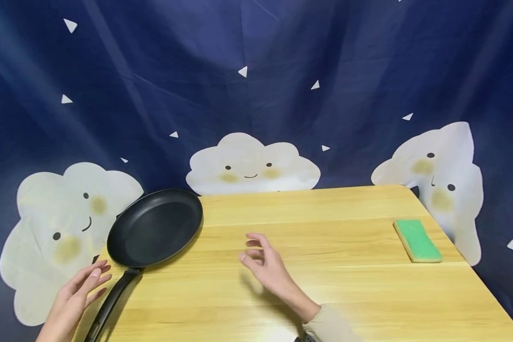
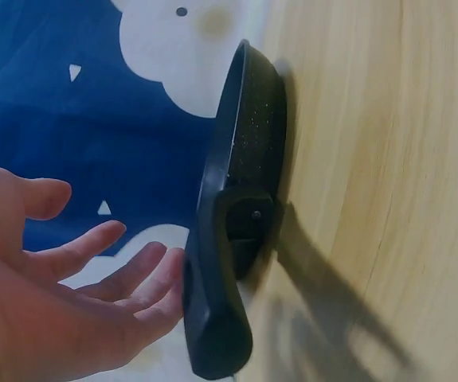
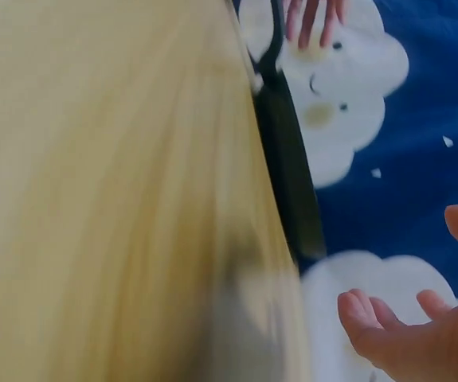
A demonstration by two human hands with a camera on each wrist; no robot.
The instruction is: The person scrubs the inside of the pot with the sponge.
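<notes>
- Here's the black frying pan, lying open side up at the left end of the bench, its handle pointing back towards me
- My left hand is just beside that handle, fingers relaxed and spread with nothing in them; whether a fingertip touches it, I can't tell
- My right hand hovers above the bench, right of the pan, fingers loosely bent, thumb apart, also holding nothing
- Gripping the handle looks like the step in hand, so I'd want my left palm against it, thumb over the top, fingers wrapping underneath
- The pan sits by the bench's edge, so a sideways shove could slide it off; a gentle close is safer
- Away at the right end, the green sponge lies well apart from both hands
</notes>
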